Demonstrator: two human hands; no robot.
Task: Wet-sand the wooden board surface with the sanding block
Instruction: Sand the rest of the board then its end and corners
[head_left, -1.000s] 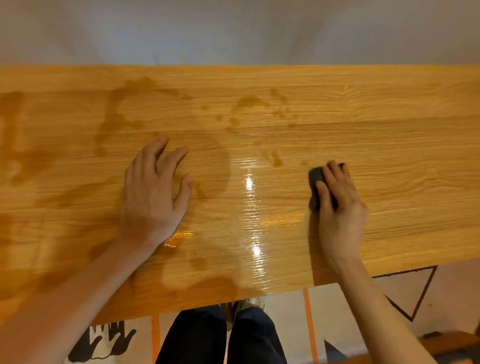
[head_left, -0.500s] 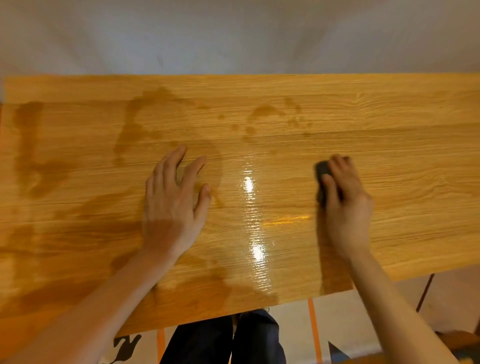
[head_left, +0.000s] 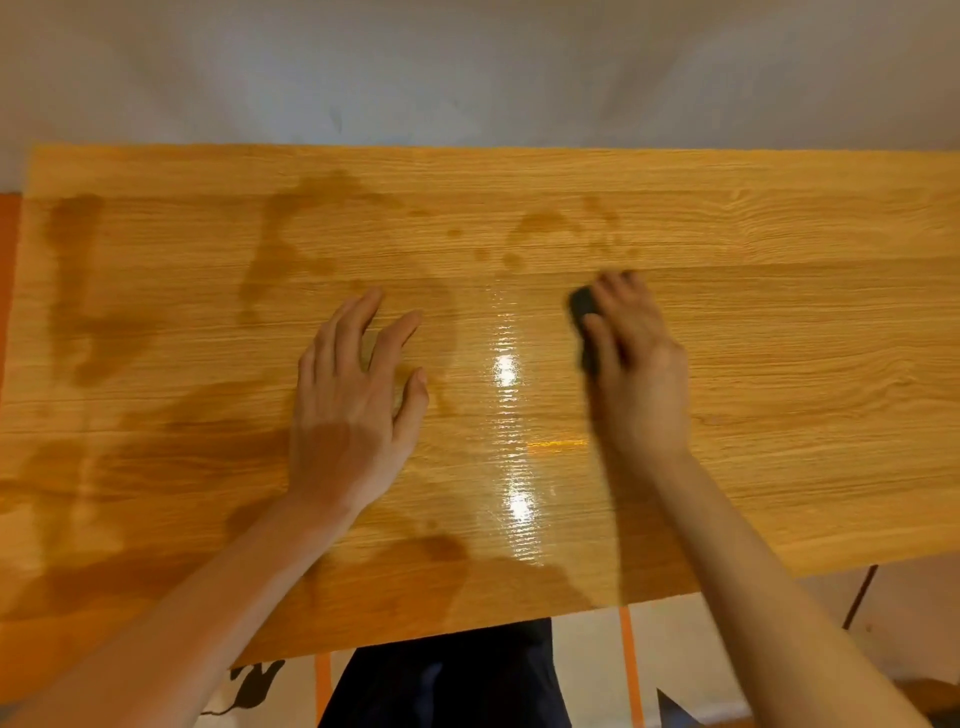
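The right hand was clamped down on the dark sanding block, pressing it onto the wet wooden board right of the glossy patch. The left hand lay flat on the board, fingers spread, holding nothing, well apart from the block.

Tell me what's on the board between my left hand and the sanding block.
Nothing solid: the head view shows only bare wooden board between the left hand and the sanding block under the right hand, wet and glossy with glare.
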